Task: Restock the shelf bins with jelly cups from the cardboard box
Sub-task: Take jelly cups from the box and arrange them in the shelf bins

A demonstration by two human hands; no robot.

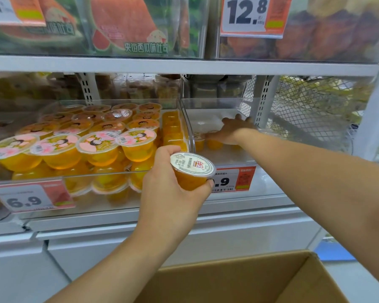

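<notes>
Here the left hand (173, 189) holds a jelly cup (192, 171) beside the "6.9" tag (29, 199).

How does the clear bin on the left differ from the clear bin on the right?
The left bin is piled full of jelly cups; the right bin holds only a few cups on its mostly bare white floor. The right hand reaches into the right bin; no hand is in the left. Both are clear plastic with front price tags.

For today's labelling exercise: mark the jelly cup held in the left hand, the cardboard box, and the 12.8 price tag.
Jelly cup (192, 170): head view, on its white foil lid.
Cardboard box (234, 281): head view, on its inner back wall.
12.8 price tag (246, 15): head view, on the printed digits.
</notes>
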